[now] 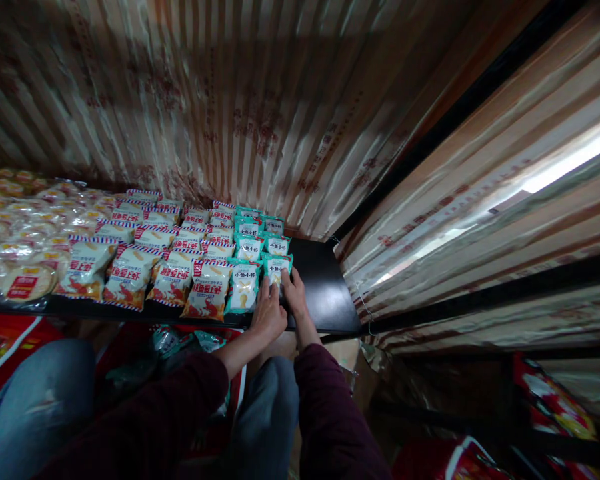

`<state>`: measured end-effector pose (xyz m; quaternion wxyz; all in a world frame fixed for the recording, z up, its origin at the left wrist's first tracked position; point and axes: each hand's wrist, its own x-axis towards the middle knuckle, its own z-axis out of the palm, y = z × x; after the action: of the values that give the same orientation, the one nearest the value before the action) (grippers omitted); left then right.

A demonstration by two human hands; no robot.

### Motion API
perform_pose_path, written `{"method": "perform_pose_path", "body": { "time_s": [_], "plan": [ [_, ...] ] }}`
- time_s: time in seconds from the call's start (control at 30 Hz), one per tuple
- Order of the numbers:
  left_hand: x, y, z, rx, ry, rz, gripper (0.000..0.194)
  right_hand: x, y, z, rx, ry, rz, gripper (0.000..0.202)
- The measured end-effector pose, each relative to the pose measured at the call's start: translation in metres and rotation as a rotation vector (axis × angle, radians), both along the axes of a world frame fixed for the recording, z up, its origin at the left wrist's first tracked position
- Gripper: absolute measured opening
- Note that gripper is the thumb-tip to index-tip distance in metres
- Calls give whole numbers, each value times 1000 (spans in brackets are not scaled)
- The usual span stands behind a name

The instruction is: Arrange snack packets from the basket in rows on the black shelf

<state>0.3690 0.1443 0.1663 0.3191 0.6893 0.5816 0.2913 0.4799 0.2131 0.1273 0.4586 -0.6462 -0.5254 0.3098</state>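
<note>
At the right end of the rows on the black shelf (325,287), a small teal-and-white snack bag (276,265) lies between my hands. My left hand (269,309) has its fingers against the bag's lower front, covering part of it. Against the bag's right side, my right hand (294,292) presses with its fingers. Another teal snack bag (243,283) sits just left of my left hand, and several more stand in two columns behind. Bordering them on the left are rows of white-and-orange snack bags (207,290) with striped top edges.
Clear-wrapped round crackers (30,281) fill the shelf's left part. Patterned corrugated sheeting (260,120) rises behind, and a dark bar (430,133) slants along the right. Under the shelf, between my knees, an open red sack (125,347) holds teal bags. Red packages (555,400) sit lower right.
</note>
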Motion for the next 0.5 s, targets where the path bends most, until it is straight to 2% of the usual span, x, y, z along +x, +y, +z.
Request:
{"method": "perform_pose_path", "body": {
  "time_s": [0.27, 0.5],
  "plan": [
    [1, -1, 1, -5, 5, -5, 62, -1, -1, 2, -4, -48, -7, 44],
    [0, 0, -5, 24, 17, -10, 61, -2, -3, 1, -2, -55, 3, 48]
  ]
}}
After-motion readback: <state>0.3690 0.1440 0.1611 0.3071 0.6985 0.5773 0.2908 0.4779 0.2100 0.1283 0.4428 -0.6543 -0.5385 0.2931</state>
